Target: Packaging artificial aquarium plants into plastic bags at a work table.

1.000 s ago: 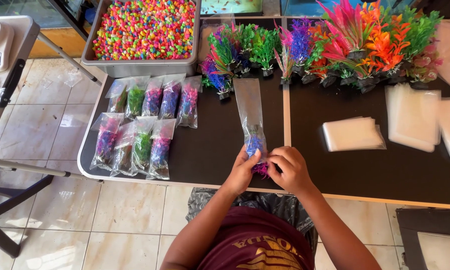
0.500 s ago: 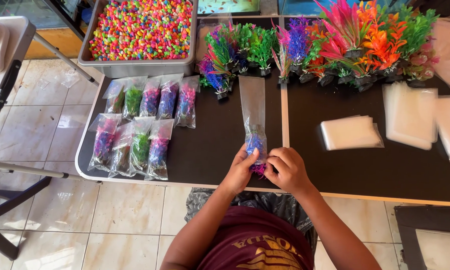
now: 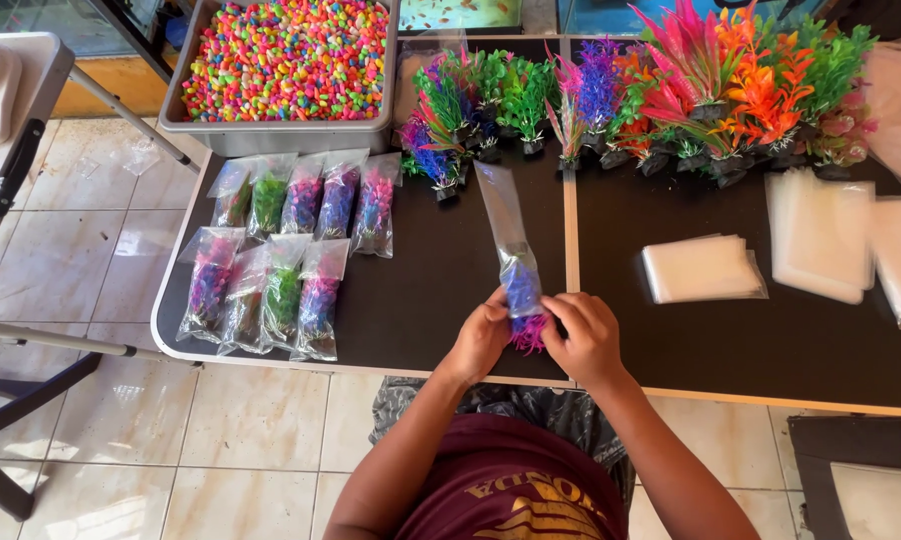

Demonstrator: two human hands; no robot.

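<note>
While both hands [image 3: 536, 340] grip it, clear bag [image 3: 506, 230] holds purple plant [image 3: 524, 300].

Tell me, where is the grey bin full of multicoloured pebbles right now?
In the head view, the grey bin of multicoloured pebbles sits at the far left end of the black table, just beyond the rows of filled clear bags and left of the plastic plants.

A long, narrow clear plastic bag [image 3: 506, 225] lies flat on the black table [image 3: 421, 290], its closed end pointing toward eleven o'clock. A blue and magenta plastic plant [image 3: 524, 300] sits partly inside the open end at five o'clock, its magenta fronds sticking out.
</note>
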